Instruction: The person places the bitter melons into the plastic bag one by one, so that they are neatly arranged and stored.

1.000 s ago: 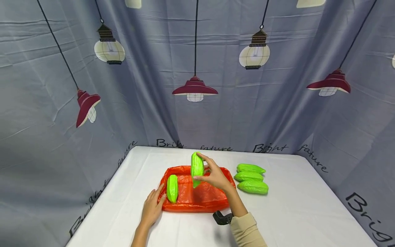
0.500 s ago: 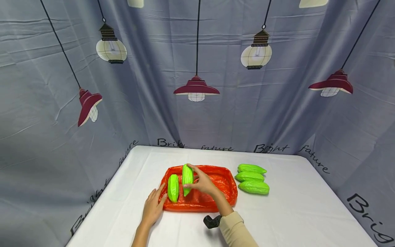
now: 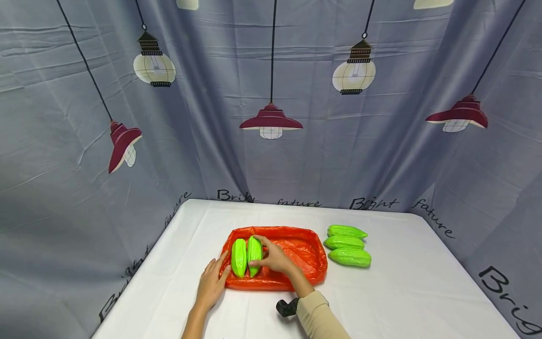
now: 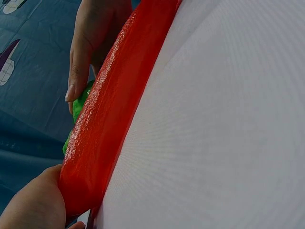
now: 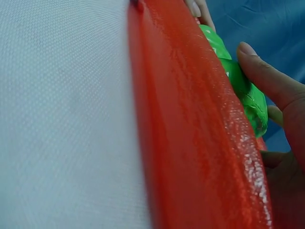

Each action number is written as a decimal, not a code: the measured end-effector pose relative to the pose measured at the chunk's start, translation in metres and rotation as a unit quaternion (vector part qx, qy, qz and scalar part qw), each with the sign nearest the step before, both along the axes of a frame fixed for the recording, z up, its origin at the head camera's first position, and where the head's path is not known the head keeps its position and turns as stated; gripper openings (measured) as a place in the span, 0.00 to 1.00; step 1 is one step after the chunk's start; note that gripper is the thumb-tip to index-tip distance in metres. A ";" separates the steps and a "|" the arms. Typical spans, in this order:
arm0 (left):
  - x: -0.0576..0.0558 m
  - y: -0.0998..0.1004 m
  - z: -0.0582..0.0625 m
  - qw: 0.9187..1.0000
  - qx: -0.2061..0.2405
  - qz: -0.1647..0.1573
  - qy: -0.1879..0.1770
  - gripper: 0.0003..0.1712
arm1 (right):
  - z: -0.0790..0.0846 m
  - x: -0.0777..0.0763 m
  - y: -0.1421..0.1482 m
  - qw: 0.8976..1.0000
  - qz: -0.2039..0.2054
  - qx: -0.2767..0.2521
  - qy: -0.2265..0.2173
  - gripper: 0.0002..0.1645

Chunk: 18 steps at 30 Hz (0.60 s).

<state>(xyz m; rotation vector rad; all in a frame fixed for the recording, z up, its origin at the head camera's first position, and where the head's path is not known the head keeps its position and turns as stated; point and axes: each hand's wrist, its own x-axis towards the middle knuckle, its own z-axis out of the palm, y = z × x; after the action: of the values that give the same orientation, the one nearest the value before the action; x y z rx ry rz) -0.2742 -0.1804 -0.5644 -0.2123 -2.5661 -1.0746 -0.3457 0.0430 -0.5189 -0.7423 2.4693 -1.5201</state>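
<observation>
My right hand (image 3: 275, 259) pinches a bright green ridged bitter melon (image 3: 255, 256) between thumb and fingers, low inside the red tray (image 3: 292, 285). Close beside it on the left lies another bitter melon (image 3: 239, 258), lengthwise in the tray. At the tray's left end my left hand (image 3: 209, 285) grips the rim; the left wrist view shows the hand (image 4: 35, 202) wrapped about the corner. In the right wrist view the thumb of my right hand (image 5: 286, 105) presses on the green melon (image 5: 252, 102), while the tray wall (image 5: 205, 129) hides its lower part.
Three more bitter melons (image 3: 349, 257) lie stacked side by side on the white tablecloth (image 3: 402, 292), just right of the tray. A grey curtain (image 3: 317, 155) printed with lamps surrounds the table. A black device (image 3: 287, 307) sits at my right wrist.
My right hand has moved left and down with its bitter melon, from above the tray's middle to beside the other melon inside. My left hand has stayed at the rim.
</observation>
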 end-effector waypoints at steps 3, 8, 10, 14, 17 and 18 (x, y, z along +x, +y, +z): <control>0.001 0.000 0.002 1.000 -0.003 -0.002 -0.010 0.26 | -0.002 0.000 -0.001 1.000 -0.007 0.018 0.012 0.52; 0.001 0.000 0.001 1.000 0.003 -0.001 -0.014 0.27 | -0.003 0.001 -0.002 0.999 -0.008 0.043 0.021 0.51; 0.000 0.000 0.001 1.000 0.004 0.000 -0.012 0.26 | -0.003 0.001 -0.002 0.998 -0.006 0.051 0.025 0.51; -0.001 0.001 0.000 1.000 0.002 0.000 -0.013 0.27 | -0.003 0.000 -0.003 0.998 0.000 0.063 0.029 0.52; -0.001 0.001 -0.001 1.000 0.002 0.000 -0.020 0.27 | -0.004 -0.001 -0.003 0.997 0.008 0.064 0.029 0.52; -0.001 0.000 -0.001 1.000 0.004 0.001 -0.023 0.27 | -0.004 -0.002 -0.003 0.997 0.010 0.064 0.030 0.52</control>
<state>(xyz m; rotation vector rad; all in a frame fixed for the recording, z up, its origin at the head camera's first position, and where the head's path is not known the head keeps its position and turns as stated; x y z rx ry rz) -0.2750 -0.1801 -0.5657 -0.1858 -2.6018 -1.1029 -0.3474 0.0405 -0.5230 -0.7975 2.5656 -1.3374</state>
